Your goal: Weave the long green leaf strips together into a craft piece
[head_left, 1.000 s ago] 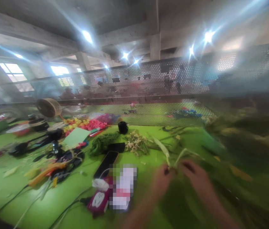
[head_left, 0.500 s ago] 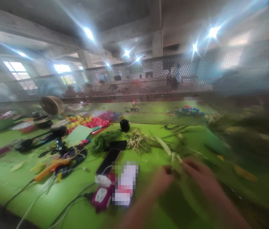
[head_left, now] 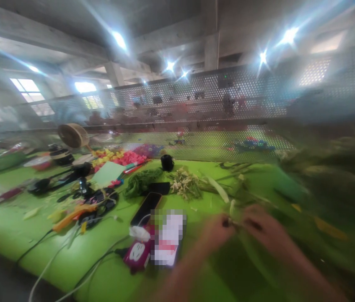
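My left hand [head_left: 216, 228] and my right hand [head_left: 263, 230] meet low in the head view over a green table [head_left: 23, 235]. Both are blurred, with fingers pinched together around a thin pale green stem or leaf strip [head_left: 231, 208] that rises between them. What exactly each finger grips is smeared by motion. A pale leaf blade [head_left: 217, 188] lies just beyond the hands, next to a heap of light green plant cuttings [head_left: 185, 184].
Left of my hands lie a black phone [head_left: 146, 207], a magenta charger block [head_left: 138, 251] with cables, a blurred white packet [head_left: 168, 237], a dark green bundle [head_left: 139, 182], orange-handled tools [head_left: 72, 214], colourful petals [head_left: 120, 158] and a black spool [head_left: 166, 162]. A perforated metal screen [head_left: 196, 113] backs the table.
The view has drifted so the table things sit slightly right and lower. My hands have sunk a little and stay pinched together on the stem.
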### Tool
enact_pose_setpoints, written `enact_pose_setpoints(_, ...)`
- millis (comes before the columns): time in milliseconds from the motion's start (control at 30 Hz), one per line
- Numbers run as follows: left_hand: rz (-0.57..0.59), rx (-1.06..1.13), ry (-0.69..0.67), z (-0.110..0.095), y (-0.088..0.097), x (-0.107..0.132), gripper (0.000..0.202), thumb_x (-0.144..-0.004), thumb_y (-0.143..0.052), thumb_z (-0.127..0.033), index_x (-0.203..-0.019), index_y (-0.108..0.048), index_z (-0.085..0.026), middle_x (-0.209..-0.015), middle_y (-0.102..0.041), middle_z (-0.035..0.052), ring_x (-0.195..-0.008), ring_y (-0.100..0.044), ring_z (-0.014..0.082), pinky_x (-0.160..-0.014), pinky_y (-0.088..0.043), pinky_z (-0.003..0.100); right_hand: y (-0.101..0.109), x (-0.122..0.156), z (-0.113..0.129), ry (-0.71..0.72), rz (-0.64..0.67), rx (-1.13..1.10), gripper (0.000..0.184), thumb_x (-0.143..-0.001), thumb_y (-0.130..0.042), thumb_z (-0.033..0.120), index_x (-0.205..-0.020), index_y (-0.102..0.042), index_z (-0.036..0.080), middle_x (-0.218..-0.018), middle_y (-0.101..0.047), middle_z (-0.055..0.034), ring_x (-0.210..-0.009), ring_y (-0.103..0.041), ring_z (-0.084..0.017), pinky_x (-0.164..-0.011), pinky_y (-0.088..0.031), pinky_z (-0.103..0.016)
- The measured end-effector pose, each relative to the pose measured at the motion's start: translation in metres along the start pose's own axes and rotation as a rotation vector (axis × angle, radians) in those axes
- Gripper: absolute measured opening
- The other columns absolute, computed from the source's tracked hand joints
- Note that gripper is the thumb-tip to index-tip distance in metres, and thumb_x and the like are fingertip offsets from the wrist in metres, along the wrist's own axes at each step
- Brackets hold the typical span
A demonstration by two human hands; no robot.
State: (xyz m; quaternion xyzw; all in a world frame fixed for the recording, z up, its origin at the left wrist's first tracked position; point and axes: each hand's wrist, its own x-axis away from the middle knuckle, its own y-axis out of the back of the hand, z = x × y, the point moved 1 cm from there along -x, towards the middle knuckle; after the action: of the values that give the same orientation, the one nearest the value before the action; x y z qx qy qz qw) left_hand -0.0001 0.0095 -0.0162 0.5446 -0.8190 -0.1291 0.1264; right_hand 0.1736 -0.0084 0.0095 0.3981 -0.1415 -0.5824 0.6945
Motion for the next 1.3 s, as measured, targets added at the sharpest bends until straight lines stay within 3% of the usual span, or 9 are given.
enact_pose_setpoints(167, -0.026, -0.166, -0.013, -0.003, 0.0, 0.004, 0.03, -0.071, -0.056, -0.038, -0.083, -0.069, -0.013, -0.061, -0.052, -0.0012, -0.055, -0.04, 0.0102, -0.051, -0.028, 0.022, 0.0, 0.001, 0.002, 0.032, -0.004, 0.053, 0.021, -0.085, -0.048, 0.033, -0.072, -0.061, 0.023, -0.086, -0.06, -0.0042, -0.081, -0.058, -0.019, -0.071, -0.045, -0.03)
enact_pose_setpoints(433, -0.034, -0.288, -0.044, -0.007, 0.001, 0.006, 0.026, -0.071, -0.054, -0.034, -0.078, -0.07, -0.015, -0.058, -0.054, 0.0001, -0.052, -0.041, 0.0109, -0.051, -0.027, 0.023, -0.004, 0.0, 0.005, 0.019, 0.019, 0.053, 0.022, -0.085, -0.048, 0.034, -0.072, -0.063, 0.024, -0.082, -0.059, -0.0037, -0.077, -0.057, -0.018, -0.068, -0.045, -0.03)
enact_pose_setpoints(633, -0.008, -0.374, -0.097, -0.004, 0.002, 0.005, 0.027, -0.072, -0.054, -0.037, -0.073, -0.07, -0.015, -0.053, -0.052, -0.0005, -0.049, -0.041, 0.0104, -0.048, -0.025, 0.022, -0.007, 0.002, 0.005, 0.072, 0.003, 0.093, 0.018, -0.085, -0.05, 0.03, -0.077, -0.065, 0.024, -0.084, -0.062, -0.0034, -0.081, -0.058, -0.019, -0.074, -0.046, -0.031)
enact_pose_setpoints(900, 0.047, -0.296, -0.078, -0.014, 0.003, 0.011, 0.027, -0.072, -0.057, -0.036, -0.076, -0.072, -0.013, -0.056, -0.056, 0.0012, -0.052, -0.043, 0.0114, -0.05, -0.028, 0.023, -0.011, 0.003, 0.011, 0.115, -0.006, 0.115, 0.019, -0.084, -0.049, 0.026, -0.077, -0.066, 0.026, -0.083, -0.063, -0.0035, -0.078, -0.06, -0.018, -0.069, -0.047, -0.03)
enact_pose_setpoints(1033, 0.056, -0.146, -0.031, -0.009, 0.0, 0.011, 0.025, -0.071, -0.061, -0.032, -0.078, -0.071, -0.011, -0.059, -0.057, 0.001, -0.053, -0.044, 0.011, -0.052, -0.031, 0.023, -0.014, 0.005, 0.015, 0.056, -0.036, 0.037, 0.014, -0.082, -0.052, 0.029, -0.087, -0.065, 0.027, -0.087, -0.066, -0.0024, -0.079, -0.062, -0.018, -0.07, -0.048, -0.029)
enact_pose_setpoints(1167, 0.037, 0.037, 0.068, -0.001, -0.003, 0.007, 0.029, -0.069, -0.065, -0.037, -0.08, -0.07, -0.011, -0.058, -0.055, -0.001, -0.052, -0.04, 0.0085, -0.052, -0.031, 0.022, -0.006, 0.007, 0.018, -0.032, -0.116, -0.06, 0.029, -0.082, -0.053, 0.032, -0.11, -0.058, 0.029, -0.1, -0.067, -0.0021, -0.079, -0.065, -0.018, -0.071, -0.05, -0.03)
enact_pose_setpoints(1300, 0.011, 0.014, 0.108, -0.001, -0.002, 0.004, 0.032, -0.067, -0.066, -0.041, -0.075, -0.068, -0.011, -0.055, -0.049, -0.0029, -0.05, -0.036, 0.0073, -0.05, -0.027, 0.022, 0.002, 0.007, 0.016, -0.09, -0.212, -0.016, 0.026, -0.08, -0.054, 0.033, -0.104, -0.061, 0.027, -0.098, -0.068, -0.0029, -0.07, -0.063, -0.018, -0.066, -0.049, -0.031)
